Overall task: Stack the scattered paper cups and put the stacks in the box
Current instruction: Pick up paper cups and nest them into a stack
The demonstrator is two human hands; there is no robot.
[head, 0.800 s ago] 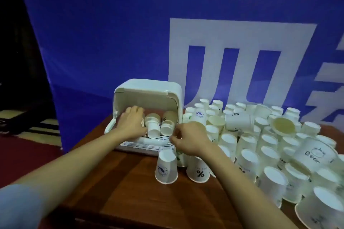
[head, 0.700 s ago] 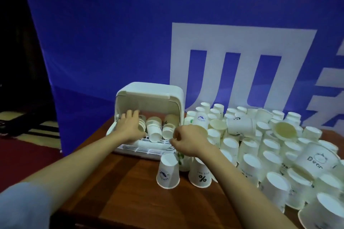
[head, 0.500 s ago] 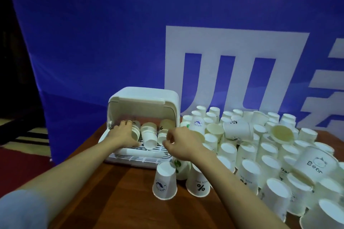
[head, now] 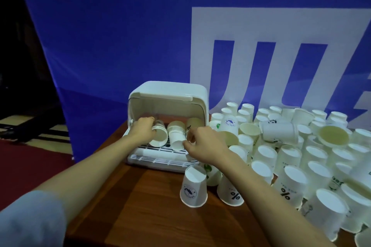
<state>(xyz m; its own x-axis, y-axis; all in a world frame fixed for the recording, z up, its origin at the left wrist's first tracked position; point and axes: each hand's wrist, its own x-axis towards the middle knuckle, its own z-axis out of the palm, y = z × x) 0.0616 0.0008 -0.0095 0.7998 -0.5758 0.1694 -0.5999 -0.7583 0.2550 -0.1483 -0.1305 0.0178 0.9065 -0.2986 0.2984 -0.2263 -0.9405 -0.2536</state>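
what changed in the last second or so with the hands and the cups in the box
Little. The left hand stays on the left stack in the box; more of that stack's open end now shows beside its fingers. The right hand stays at the middle stack, fingers curled by its rim; whether it grips is unclear. The third stack, the loose cups on the table and the box lie as before. The view shifted slightly.

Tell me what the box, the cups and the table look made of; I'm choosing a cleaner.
Box: likely plastic, cream, smooth with a soft sheen, rounded moulded corners. Cups: paper, matte white, printed logos, thin rolled rims. Table: wood or wood veneer, reddish brown, visible grain, slight gloss.
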